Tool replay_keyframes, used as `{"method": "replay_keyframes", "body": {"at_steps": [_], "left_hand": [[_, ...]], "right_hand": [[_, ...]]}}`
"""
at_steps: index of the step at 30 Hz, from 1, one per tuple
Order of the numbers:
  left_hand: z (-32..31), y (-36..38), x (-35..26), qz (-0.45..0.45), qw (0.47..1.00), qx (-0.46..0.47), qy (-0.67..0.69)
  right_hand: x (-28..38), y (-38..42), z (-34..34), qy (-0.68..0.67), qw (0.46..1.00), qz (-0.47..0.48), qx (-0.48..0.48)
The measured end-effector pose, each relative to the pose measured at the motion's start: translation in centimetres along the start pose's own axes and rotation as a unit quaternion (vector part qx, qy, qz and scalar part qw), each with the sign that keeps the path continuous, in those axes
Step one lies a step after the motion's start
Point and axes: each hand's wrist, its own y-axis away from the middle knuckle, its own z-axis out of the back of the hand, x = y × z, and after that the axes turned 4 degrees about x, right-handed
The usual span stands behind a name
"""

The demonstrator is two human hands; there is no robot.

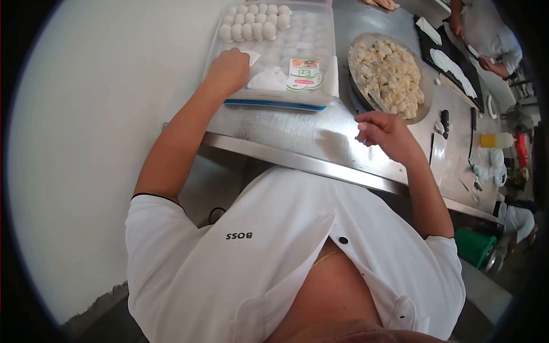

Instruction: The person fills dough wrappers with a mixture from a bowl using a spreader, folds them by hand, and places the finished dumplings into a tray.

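Note:
My left hand (pixel 229 71) is over a clear plastic container (pixel 330 51). Its fingers are closed on a thin white piece (pixel 251 56) that pokes out past them. Rows of white dough balls (pixel 254 26) sit at the container's far left, and more show dimly through the clear plastic. A crumpled white piece (pixel 269 79) lies close to a printed label (pixel 304 73). My right hand (pixel 386 134) hovers at the near side of a large round metal bowl (pixel 426 108) heaped with a pale chunky mixture (pixel 392 74). Its fingers are curled together; whatever is between them cannot be made out.
The steel table (pixel 274 134) has its front edge against me, with a white wall (pixel 103 114) on the left. To the right lie a dark-handled knife (pixel 440 140), a black tray (pixel 457 57) and a yellow bottle (pixel 496 140). Another person (pixel 486 34) works at the far right.

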Motion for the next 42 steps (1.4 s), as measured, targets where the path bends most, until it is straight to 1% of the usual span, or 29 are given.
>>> {"method": "replay_keyframes", "body": {"at_steps": [1, 2, 4, 5, 7, 8, 10, 11, 12, 13, 14, 15, 17, 18, 19, 20, 21, 22, 23, 25, 27, 29, 32, 34, 38, 40, 41, 42], "left_hand": [[0.0, -0.1, -0.2, 0.007, 1.0, 0.003, 0.006], [-0.1, -0.2, -0.3, 0.004, 1.0, 0.0, 0.001], [-0.6, -0.7, 0.0, 0.026, 0.999, -0.02, 0.026], [-1.0, -1.0, 0.3, 0.022, 0.999, -0.021, 0.022], [-1.1, -1.8, 1.1, 0.095, 0.99, -0.064, 0.079], [-0.8, -1.7, 1.3, 0.092, 0.991, -0.065, 0.076], [1.6, -1.0, 0.7, 0.08, 0.973, -0.125, 0.176], [2.7, -0.5, -0.1, 0.079, 0.973, -0.126, 0.174], [4.0, 0.3, -1.5, 0.066, 0.942, -0.12, 0.305], [4.6, 1.1, -3.1, 0.052, 0.894, -0.112, 0.43], [4.6, 1.6, -4.6, 0.042, 0.828, -0.064, 0.556], [4.5, 2.2, -6.6, 0.031, 0.742, -0.015, 0.669], [4.9, 4.5, -12.0, 0.028, 0.606, 0.085, 0.79], [4.5, 5.3, -14.2, 0.03, 0.575, 0.1, 0.811], [4.0, 5.9, -16.0, 0.032, 0.543, 0.115, 0.831], [3.9, 6.3, -17.2, 0.033, 0.544, 0.118, 0.83], [3.8, 6.6, -18.2, 0.033, 0.509, 0.121, 0.851], [3.7, 6.7, -18.8, 0.033, 0.474, 0.123, 0.871], [3.5, 6.6, -19.0, 0.036, 0.475, 0.126, 0.87], [2.9, 6.4, -19.2, 0.036, 0.429, 0.105, 0.896], [3.2, 6.4, -19.5, 0.043, 0.426, 0.104, 0.898], [3.4, 6.3, -19.7, 0.05, 0.422, 0.104, 0.899], [3.4, 6.2, -19.9, 0.043, 0.433, 0.122, 0.892], [3.6, 6.3, -20.2, 0.079, 0.445, 0.11, 0.885], [1.7, 6.1, -19.4, 0.058, 0.46, 0.132, 0.876], [1.7, 6.3, -20.1, 0.139, 0.61, 0.092, 0.775], [1.9, 6.5, -20.6, 0.14, 0.609, 0.093, 0.775], [2.3, 6.7, -21.1, 0.128, 0.59, 0.114, 0.789]], "right_hand": [[-0.3, 0.2, -0.2, -0.003, 1.0, 0.005, -0.003], [-0.5, 0.4, -0.4, 0.014, 1.0, 0.003, -0.001], [-1.1, 0.4, -0.4, 0.06, 0.998, 0.004, -0.01], [-1.7, 0.1, -0.2, 0.057, 0.998, 0.007, -0.014], [-2.6, -0.4, 0.4, 0.089, 0.996, 0.011, -0.006], [-2.1, -0.2, 0.3, 0.081, 0.997, 0.002, -0.012], [-1.1, 0.6, 0.0, 0.053, 0.999, 0.011, -0.007], [-0.7, 0.8, -0.2, 0.027, 0.999, 0.019, 0.001], [-0.6, 0.9, -0.4, 0.026, 0.999, 0.02, 0.0], [-0.4, 1.0, -0.6, 0.006, 0.999, 0.046, -0.008], [-0.3, 1.0, -0.8, -0.014, 0.997, 0.072, -0.016], [-0.2, 0.9, -1.0, -0.015, 0.997, 0.073, -0.016], [-0.2, 0.9, -1.3, -0.14, 0.984, 0.11, -0.015], [-0.6, 0.6, -1.1, -0.143, 0.983, 0.111, -0.015], [-1.2, 0.2, -0.9, -0.195, 0.976, 0.098, -0.006], [-1.7, -0.1, -0.6, -0.248, 0.965, 0.084, 0.002], [-1.9, -0.1, -0.2, -0.251, 0.964, 0.083, 0.001], [-2.0, -0.2, 0.2, -0.274, 0.958, 0.088, -0.004], [-2.1, -0.2, 0.5, -0.298, 0.95, 0.093, -0.008], [-1.7, 0.1, 0.5, -0.33, 0.94, 0.088, -0.016], [-1.3, 0.5, 0.6, -0.287, 0.952, 0.106, -0.02], [-1.2, 0.5, 0.6, -0.281, 0.954, 0.1, -0.028], [-1.4, 0.3, 0.7, -0.275, 0.956, 0.098, -0.042], [-1.5, 0.2, 0.7, -0.277, 0.954, 0.101, -0.051], [-1.5, 0.2, 1.2, -0.285, 0.949, 0.09, -0.097], [-1.6, 0.2, 1.4, -0.275, 0.951, 0.08, -0.114], [-1.7, 0.2, 1.4, -0.23, 0.958, 0.105, -0.135], [-1.8, 0.2, 1.3, -0.184, 0.962, 0.13, -0.156]]}}
